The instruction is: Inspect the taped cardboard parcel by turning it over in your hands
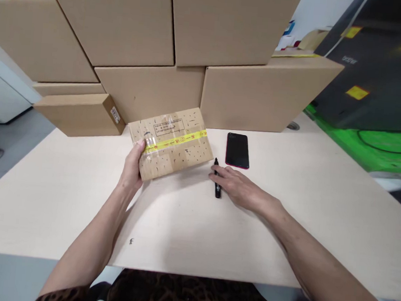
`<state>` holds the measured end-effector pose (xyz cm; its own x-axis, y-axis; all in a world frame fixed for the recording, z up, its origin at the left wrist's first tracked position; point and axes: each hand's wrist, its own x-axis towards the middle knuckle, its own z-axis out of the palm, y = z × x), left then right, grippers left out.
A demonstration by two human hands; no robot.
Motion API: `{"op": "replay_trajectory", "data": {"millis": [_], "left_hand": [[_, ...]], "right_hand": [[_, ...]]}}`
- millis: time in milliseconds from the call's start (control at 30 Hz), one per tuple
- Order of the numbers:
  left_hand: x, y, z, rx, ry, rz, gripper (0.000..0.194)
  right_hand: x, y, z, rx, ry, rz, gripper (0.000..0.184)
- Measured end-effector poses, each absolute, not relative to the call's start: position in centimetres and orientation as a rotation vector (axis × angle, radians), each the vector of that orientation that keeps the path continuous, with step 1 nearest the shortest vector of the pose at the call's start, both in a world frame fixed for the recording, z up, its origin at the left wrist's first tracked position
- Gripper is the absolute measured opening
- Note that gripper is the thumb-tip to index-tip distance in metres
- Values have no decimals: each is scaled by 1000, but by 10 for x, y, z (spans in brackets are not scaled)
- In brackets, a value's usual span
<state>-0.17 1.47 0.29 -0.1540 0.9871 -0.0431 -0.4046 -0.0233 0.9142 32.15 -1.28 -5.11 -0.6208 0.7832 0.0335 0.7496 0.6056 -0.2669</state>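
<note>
A small cardboard parcel (pixel 176 141) with yellow tape across its top lies on the pale table (pixel 193 229). My left hand (pixel 134 163) grips the parcel's near left corner, thumb on top. A black marker (pixel 216 180) lies just right of the parcel. My right hand (pixel 234 184) rests flat on the table with its fingers stretched out, fingertips touching the marker.
A black phone (pixel 237 150) with a red edge lies face down behind the marker. Large cardboard boxes (pixel 153 48) are stacked along the back of the table, with a flat one (pixel 79 113) at the left. A black and green machine (pixel 381 91) stands at the right.
</note>
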Motion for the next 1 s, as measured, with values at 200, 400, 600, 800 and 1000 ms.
{"op": "replay_trajectory", "data": {"millis": [200, 400, 600, 800, 1000], "left_hand": [[4, 11, 7, 729, 992, 1427, 54], [7, 10, 8, 748, 1020, 1370, 52], [1, 13, 4, 849, 1061, 1281, 68], [-5, 15, -2, 807, 1217, 1232, 68], [-4, 12, -1, 840, 1281, 1143, 78]], "right_hand": [[319, -12, -41, -1191, -2689, 373, 52], [319, -11, -36, -1218, -2681, 360, 31], [327, -14, -20, -1190, -2251, 475, 13], [329, -22, -1, -1038, -1644, 506, 28], [328, -27, 8, -905, -1236, 608, 33]]}}
